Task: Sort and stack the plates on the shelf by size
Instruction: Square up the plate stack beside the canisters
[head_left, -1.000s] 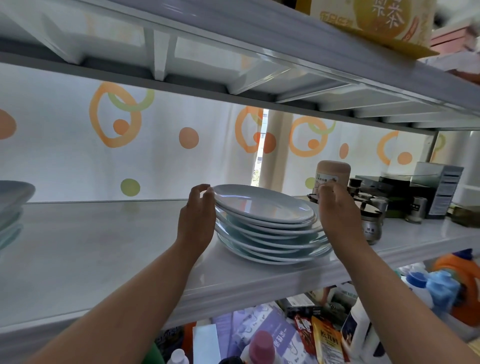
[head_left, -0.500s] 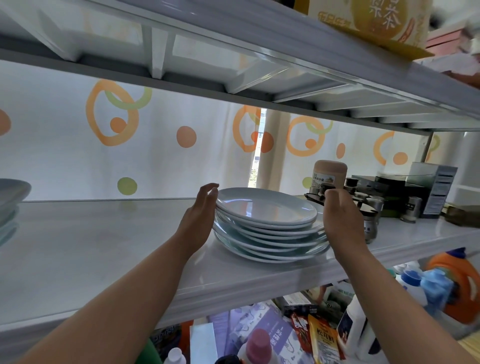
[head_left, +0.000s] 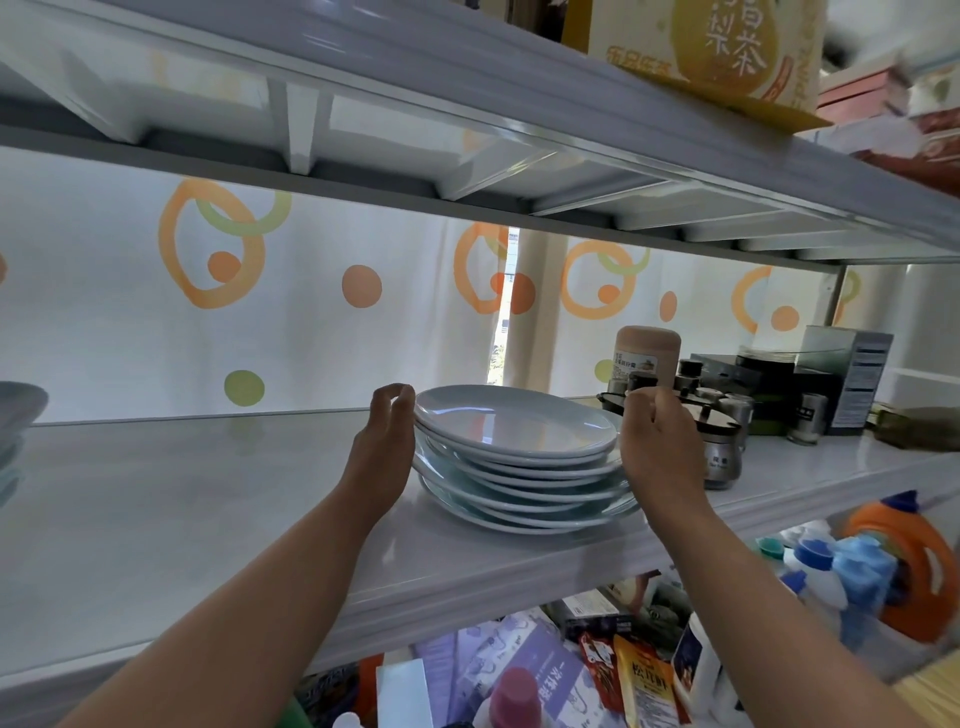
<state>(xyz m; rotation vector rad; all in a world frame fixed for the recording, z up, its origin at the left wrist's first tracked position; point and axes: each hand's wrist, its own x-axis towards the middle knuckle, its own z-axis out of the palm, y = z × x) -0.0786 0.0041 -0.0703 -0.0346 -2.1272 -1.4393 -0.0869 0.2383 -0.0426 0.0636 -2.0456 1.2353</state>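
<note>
A stack of pale blue plates (head_left: 519, 483) sits on a glossy white shelf (head_left: 208, 519), near its front edge and right of the middle. The plates are not squarely aligned, so rims stick out at different levels. The top plate (head_left: 514, 423) is shallow and empty.

A person reaches up with both bare arms, one hand on either side of the stack. The left hand (head_left: 384, 441) is against the left rim of the upper plates, its fingers curled and the thumb tip meeting a fingertip just beside the top plate's edge. The right hand (head_left: 657, 447) is curled against the right rim and covers it. I cannot tell whether either hand actually grips a plate.

Just right of the stack stand metal spice jars (head_left: 722, 452), with a tan canister (head_left: 647, 353) behind them. More plates (head_left: 18, 410) show at the shelf's far left edge. A white curtain (head_left: 130, 338) with orange and green circles hangs behind.
</note>
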